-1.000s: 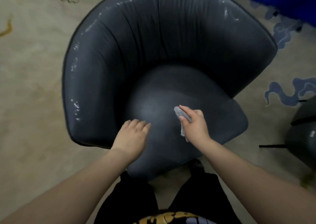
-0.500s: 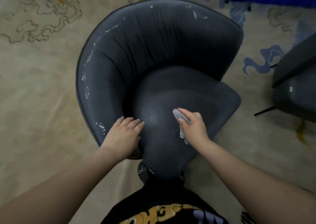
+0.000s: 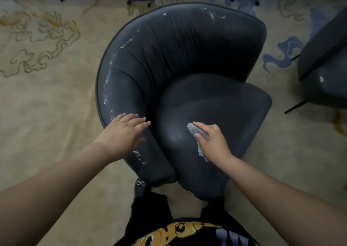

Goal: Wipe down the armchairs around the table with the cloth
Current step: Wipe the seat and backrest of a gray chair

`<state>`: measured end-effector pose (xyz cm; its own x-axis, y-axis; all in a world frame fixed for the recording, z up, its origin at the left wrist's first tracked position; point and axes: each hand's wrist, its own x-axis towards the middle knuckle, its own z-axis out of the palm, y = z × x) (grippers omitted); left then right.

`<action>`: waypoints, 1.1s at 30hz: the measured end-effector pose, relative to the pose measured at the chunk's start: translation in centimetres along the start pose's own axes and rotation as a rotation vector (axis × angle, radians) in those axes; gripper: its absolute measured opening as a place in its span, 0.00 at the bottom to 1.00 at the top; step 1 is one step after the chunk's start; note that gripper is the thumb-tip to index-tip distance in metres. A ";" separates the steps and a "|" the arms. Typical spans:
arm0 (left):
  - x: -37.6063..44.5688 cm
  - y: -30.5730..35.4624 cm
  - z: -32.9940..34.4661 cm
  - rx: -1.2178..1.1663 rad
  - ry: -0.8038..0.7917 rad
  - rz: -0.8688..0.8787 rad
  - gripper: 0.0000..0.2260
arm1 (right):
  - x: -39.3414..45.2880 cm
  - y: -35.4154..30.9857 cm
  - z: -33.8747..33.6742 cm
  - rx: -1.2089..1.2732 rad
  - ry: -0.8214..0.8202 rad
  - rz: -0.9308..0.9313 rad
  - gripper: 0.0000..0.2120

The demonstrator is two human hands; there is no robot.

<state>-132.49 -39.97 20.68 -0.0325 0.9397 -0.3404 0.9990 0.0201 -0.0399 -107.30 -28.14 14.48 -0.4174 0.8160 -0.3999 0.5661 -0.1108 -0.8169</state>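
Head view looks straight down on a dark grey leather armchair (image 3: pixel 180 62) with a curved, pleated back and a rounded seat cushion, standing on a beige carpet (image 3: pixel 47 105) patterned with cloud scrolls. The right hand (image 3: pixel 211 140) grips a small grey terry cloth (image 3: pixel 197 131) on the seat cushion — the fingers (image 3: pixel 203 126) curl over the top of it, the thumb pins its near side, one bunched end pokes out beyond the fingertips and a loose tail hangs out beside the wrist. The left hand (image 3: pixel 124 131) rests flat on the chair's left arm, fingers straight and close together, holding nothing. White scuff marks run along the chair's rim. A second dark grey armchair (image 3: pixel 326 77) stands at the right edge — apart from the first.
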 end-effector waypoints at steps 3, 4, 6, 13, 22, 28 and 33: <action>0.2 -3.3 0.5 0.046 -0.006 0.129 0.26 | -0.8 -1.1 3.6 0.025 0.079 0.039 0.16; 0.1 -4.3 0.7 0.056 -0.015 0.167 0.26 | -1.2 -1.4 4.8 0.039 0.104 0.062 0.16; -0.3 -6.2 1.0 0.066 -0.034 0.243 0.27 | -2.2 -2.1 7.2 0.071 0.167 0.102 0.16; -2.2 -10.5 2.5 0.069 -0.039 0.385 0.30 | -5.7 -3.8 12.8 0.158 0.274 0.208 0.16; 0.1 -10.1 4.9 0.133 -0.078 0.426 0.33 | -7.3 -3.5 14.1 0.143 0.408 0.189 0.16; 1.3 -9.6 4.8 0.273 -0.118 0.470 0.35 | -7.1 -2.8 14.5 0.159 0.403 0.187 0.17; 1.2 -9.3 4.6 0.317 -0.120 0.484 0.36 | -7.1 -2.1 15.3 0.160 0.350 0.169 0.17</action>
<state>-141.99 -40.57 16.28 0.4034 0.7711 -0.4927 0.8436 -0.5220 -0.1263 -116.38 -42.43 12.64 -0.0456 0.9191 -0.3914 0.4773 -0.3241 -0.8168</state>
